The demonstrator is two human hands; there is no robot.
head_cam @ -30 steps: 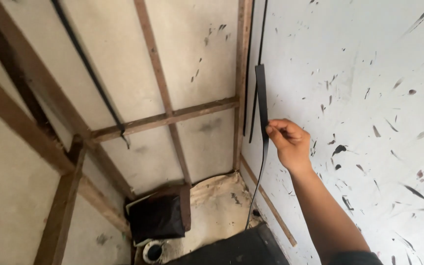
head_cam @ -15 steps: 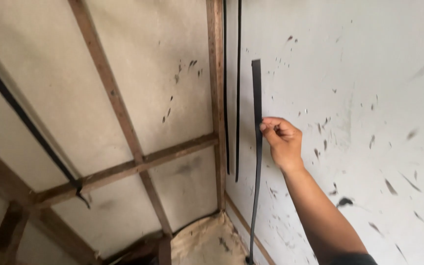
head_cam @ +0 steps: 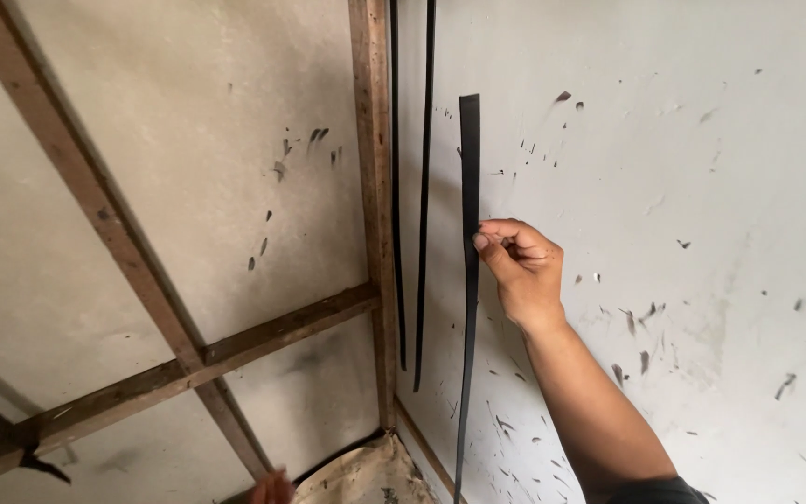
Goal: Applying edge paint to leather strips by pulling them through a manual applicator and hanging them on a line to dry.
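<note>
the right hand (head_cam: pixel 520 271) is raised at arm's length against the pale wall (head_cam: pixel 683 187), its forearm coming up from the lower right. the fingers are curled in tight and the thumb presses a long black strip (head_cam: pixel 468 280) against them, so the hand is pinching the strip a little above its middle. the strip's long axis runs almost straight up and down: its squared top end points up, well above the hand, and the lower part hangs past the wrist and narrows out of view at the bottom edge of the picture. the strip lies flat against or just off the wall; which of the two cannot be told.

at the very bottom edge, left of the strip, only a few fingertips of the left hand (head_cam: pixel 272 487) show, and whether they are spread or closed cannot be told.

just left of the held strip two thinner black strips (head_cam: pixel 423 205) hang side by side, also vertical, close to a wooden corner post (head_cam: pixel 373 187). the gap between these and the held strip is narrow. to the right of the hand the wall is open and flat, marked only with small dark flecks. farther left, beyond the post, slanting wooden battens (head_cam: pixel 114 233) cross a pale board panel (head_cam: pixel 235 93).
</note>
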